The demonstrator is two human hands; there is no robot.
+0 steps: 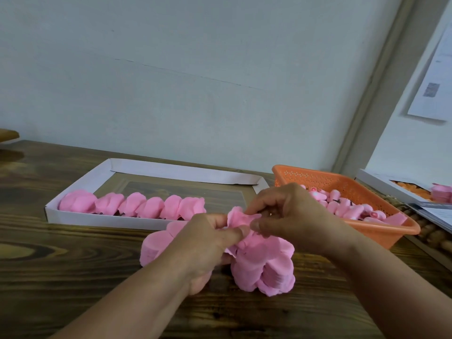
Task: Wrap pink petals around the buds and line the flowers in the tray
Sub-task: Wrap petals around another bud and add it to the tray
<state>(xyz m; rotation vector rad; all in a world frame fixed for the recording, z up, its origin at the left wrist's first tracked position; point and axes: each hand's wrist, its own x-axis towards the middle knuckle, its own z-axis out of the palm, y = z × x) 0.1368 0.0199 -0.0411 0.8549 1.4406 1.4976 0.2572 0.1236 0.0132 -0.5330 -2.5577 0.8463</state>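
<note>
the likeliest slip is the thin pink petal (241,220) tearing or springing loose if the two grips pull apart, or the half-made flower shedding its wrap if either pinch eases; the bud itself is hidden inside the fingers, so i cannot tell how well it is seated. the left hand (208,237) pinches the petal's near edge with thumb and fingers curled, the right hand (291,216) pinches its far edge, the petal held just between them. loose petal stacks (266,267) lie right under both hands. the white tray (80,184), with its row of finished flowers (133,206), sits beyond the left hand; the orange basket (374,226) of buds (342,206) lies just behind the right.
</note>
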